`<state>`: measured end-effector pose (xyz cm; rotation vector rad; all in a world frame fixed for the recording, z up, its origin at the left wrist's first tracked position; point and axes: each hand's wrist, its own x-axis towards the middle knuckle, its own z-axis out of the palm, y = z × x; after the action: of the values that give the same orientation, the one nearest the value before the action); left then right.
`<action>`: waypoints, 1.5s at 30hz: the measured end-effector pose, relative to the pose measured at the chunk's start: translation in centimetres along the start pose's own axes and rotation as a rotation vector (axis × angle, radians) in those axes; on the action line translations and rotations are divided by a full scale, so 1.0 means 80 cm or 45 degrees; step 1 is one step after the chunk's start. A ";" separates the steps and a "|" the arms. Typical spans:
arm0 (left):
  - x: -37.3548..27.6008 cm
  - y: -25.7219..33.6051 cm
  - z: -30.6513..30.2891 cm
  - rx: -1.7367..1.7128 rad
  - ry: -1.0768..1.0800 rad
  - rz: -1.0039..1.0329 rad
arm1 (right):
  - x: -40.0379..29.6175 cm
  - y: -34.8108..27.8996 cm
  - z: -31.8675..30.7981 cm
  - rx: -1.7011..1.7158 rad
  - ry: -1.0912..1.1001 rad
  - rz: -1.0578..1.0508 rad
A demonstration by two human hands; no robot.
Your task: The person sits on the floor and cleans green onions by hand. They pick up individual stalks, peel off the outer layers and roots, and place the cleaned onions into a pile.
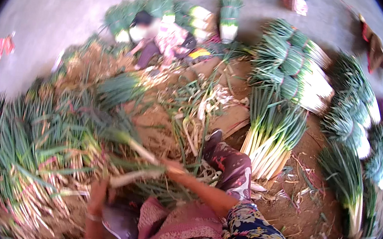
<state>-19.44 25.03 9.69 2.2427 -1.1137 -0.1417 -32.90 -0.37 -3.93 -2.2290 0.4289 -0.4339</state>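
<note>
Around the white end of a green onion (143,151) my right hand (171,168) is closed, with the stalk's leaves reaching up and left. A second pale stalk or stripped leaf (131,178) runs from beside my left hand (99,190) towards my right one. Motion blurs my left hand, and I cannot tell whether it grips that piece. Untrimmed green onions (33,137) lie in a heap just to the left. To the right of my leg, a spread of cleaned green onions (270,139) rests with its white ends towards me.
Tied onion bundles (296,67) are stacked at the far right, with another row (351,102) beyond. A person (168,39) sits among more bundles at the back. Peeled leaves (195,120) litter the dirt-covered floor (313,204). A pink bag (4,46) lies far left.
</note>
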 end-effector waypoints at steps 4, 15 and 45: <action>0.065 -0.052 -0.003 0.462 -0.018 0.015 | -0.012 -0.051 -0.070 0.026 0.230 -0.215; 0.244 -0.055 0.084 -2.220 0.261 -0.477 | -0.117 -0.092 -0.051 0.134 0.076 -0.122; 0.161 -0.002 0.037 -2.326 -0.154 0.191 | 0.076 -0.178 0.009 0.489 0.263 -0.271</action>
<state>-12.14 14.04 9.44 0.5062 -0.6022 -0.8243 -24.95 6.21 7.63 -1.8676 0.1923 -0.7944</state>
